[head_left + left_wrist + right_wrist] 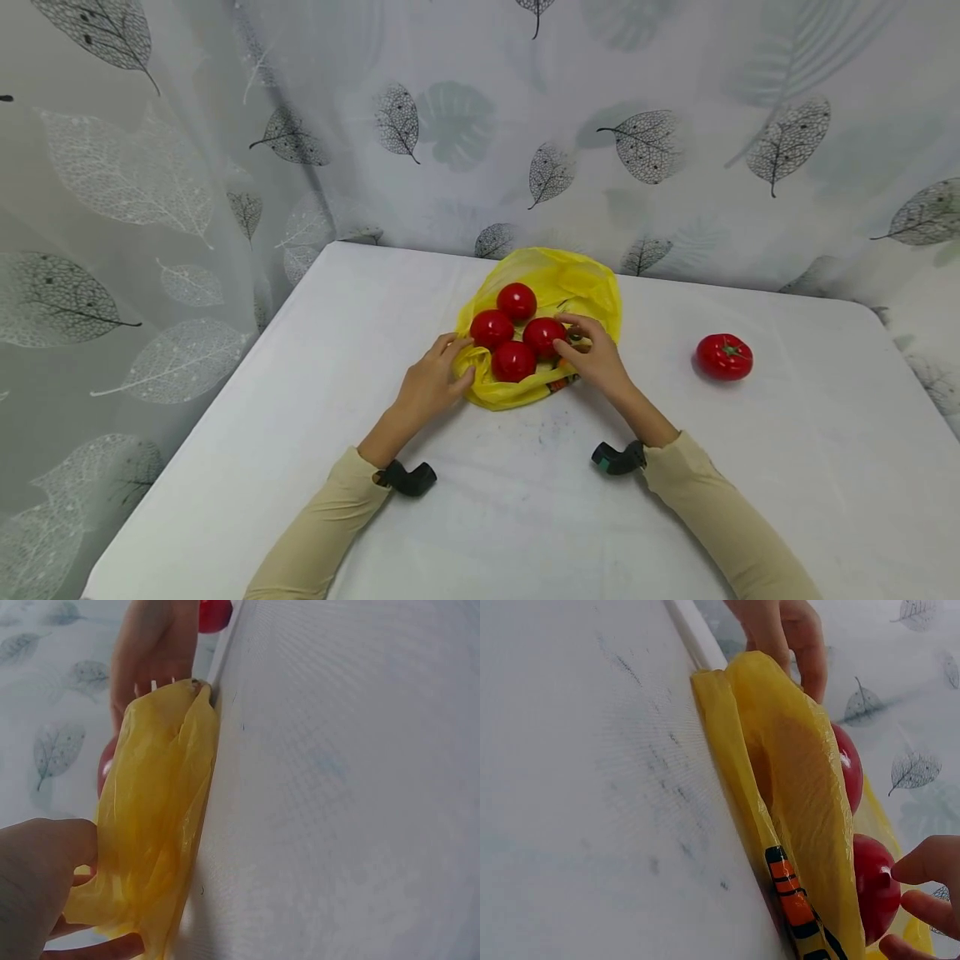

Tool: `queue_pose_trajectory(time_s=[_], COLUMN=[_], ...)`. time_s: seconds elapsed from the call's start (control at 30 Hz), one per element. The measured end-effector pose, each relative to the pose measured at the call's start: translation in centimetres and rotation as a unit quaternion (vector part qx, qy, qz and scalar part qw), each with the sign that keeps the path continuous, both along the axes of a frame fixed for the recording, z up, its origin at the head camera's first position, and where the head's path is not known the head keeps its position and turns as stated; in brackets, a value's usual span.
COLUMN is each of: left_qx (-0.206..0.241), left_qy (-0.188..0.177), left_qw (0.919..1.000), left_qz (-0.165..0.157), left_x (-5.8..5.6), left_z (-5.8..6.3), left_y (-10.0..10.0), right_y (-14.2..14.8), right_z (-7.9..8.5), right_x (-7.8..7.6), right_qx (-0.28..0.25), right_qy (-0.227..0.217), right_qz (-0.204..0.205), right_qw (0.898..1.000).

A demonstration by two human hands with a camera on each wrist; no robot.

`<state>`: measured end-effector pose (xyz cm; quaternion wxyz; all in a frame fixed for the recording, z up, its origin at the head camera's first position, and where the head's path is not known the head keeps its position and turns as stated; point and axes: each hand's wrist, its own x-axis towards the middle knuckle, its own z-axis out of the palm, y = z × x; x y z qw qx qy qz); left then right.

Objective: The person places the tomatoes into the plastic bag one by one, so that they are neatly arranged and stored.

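A yellow plastic bag [592, 287] lies spread on the white table with several shiny red tomatoes [517, 302] on it. My left hand [431, 379] is at the bag's left edge, its thumb and fingers curled round a fold of the plastic, as the left wrist view also shows. On the other side, my right hand [600, 358] grips the rightmost tomato [543, 337] by thumb and fingertips; in the right wrist view those fingertips [911, 866] touch its red skin. Another red tomato [724, 357], with a green top, sits apart on the table to the right.
The white table [480, 517] runs back to a leaf-patterned curtain [480, 125]. An orange and black print [791, 896] shows on the bag's front. Dark curved pieces [408, 479] are worn at both wrists.
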<state>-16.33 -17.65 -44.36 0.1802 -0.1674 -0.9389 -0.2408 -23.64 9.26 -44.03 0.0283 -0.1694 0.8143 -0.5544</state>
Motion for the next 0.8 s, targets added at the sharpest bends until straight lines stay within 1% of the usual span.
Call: queue_pose_trajectory(time_s=[0.17,0.37,0.5,0.63,0.8], left_qx=[-0.005,-0.004,-0.005,-0.005,-0.003], left_qy=[-0.009,-0.007,-0.005,-0.006,-0.009], left_qw=[0.9999,1.0,1.0,1.0,1.0], left_qz=[-0.001,0.004,0.001,0.0,-0.001], left_x=[-0.1,-0.1,-0.1,0.0,0.0], left_z=[-0.1,0.1,0.1,0.1,0.0], left_y=[0.1,0.0,0.0,0.1,0.1], right_y=[1.2,2.5,3.5,4.5,5.9], right_z=[0.1,0.7,0.8,0.9,1.4], right_x=[0.3,0.5,0.7,0.9,1.9], right_qx=[-0.029,-0.05,-0.041,-0.026,0.0], right_qy=[0.011,0.004,0.014,0.029,0.037], right_qz=[-0.034,-0.072,-0.089,-0.097,-0.111], right_qw=[0.999,0.996,0.995,0.994,0.993])
